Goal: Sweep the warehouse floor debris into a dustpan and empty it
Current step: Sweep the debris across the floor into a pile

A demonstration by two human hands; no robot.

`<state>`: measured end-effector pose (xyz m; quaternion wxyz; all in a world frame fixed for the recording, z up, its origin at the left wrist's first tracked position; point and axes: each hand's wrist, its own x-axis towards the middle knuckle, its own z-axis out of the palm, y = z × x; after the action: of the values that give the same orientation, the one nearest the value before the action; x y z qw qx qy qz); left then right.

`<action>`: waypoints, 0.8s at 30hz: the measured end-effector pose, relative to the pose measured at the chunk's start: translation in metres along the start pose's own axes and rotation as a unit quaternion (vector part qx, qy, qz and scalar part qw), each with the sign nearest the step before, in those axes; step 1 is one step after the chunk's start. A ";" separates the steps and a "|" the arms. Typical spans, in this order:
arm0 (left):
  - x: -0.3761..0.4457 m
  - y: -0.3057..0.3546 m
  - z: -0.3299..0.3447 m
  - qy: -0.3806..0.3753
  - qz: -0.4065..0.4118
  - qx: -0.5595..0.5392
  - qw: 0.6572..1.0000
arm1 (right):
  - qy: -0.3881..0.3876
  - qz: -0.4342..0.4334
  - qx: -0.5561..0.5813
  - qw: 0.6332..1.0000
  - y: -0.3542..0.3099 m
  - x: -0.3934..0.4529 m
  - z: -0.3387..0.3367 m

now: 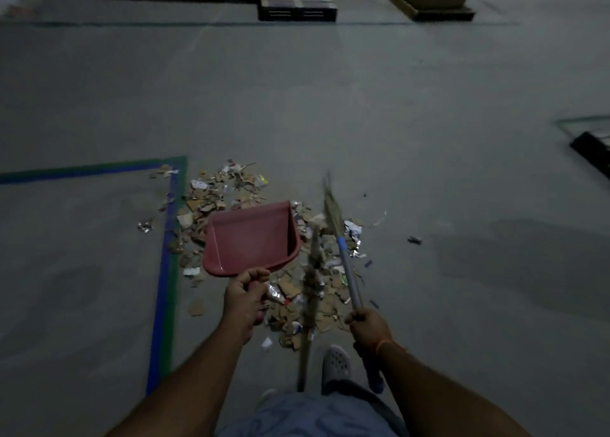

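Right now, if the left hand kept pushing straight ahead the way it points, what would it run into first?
The left hand grips the handle of the red dustpan, so the pan leads. Its front edge would probably meet the debris pile just beyond it first, though how high the pan sits above the floor is unclear.

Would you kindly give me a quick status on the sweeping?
Left hand grips dustpan, empty. Right hand grips broom. Debris pile unswept. Stick lying across pile.
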<state>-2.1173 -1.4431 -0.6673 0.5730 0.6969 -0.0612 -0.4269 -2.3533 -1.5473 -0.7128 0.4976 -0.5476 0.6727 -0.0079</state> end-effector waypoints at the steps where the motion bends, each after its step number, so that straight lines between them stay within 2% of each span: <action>1: 0.002 0.001 0.007 -0.010 0.000 0.004 1.000 | 0.017 0.012 0.016 1.000 0.007 0.000 -0.005; 4: 0.011 0.007 0.028 -0.041 0.006 0.012 0.999 | 0.051 0.059 0.056 0.995 0.031 0.012 -0.018; 7: 0.022 0.010 0.050 -0.067 0.007 0.027 0.997 | 0.076 0.087 0.048 0.992 0.059 0.041 -0.031; 11: 0.036 0.017 0.075 -0.096 0.006 0.049 0.994 | 0.079 0.122 0.054 0.988 0.038 0.039 -0.051; 18: 0.067 0.028 0.097 -0.092 0.013 0.056 0.994 | -0.014 0.130 -0.064 0.989 0.051 0.091 -0.044; 24: 0.081 0.025 0.095 -0.064 0.009 0.062 0.996 | -0.118 0.034 -0.181 0.976 0.021 0.109 -0.027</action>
<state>-2.1200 -1.5687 -0.6867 0.5276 0.7017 -0.1300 -0.4608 -2.3763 -1.6347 -0.7828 0.4664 -0.6024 0.6175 0.1958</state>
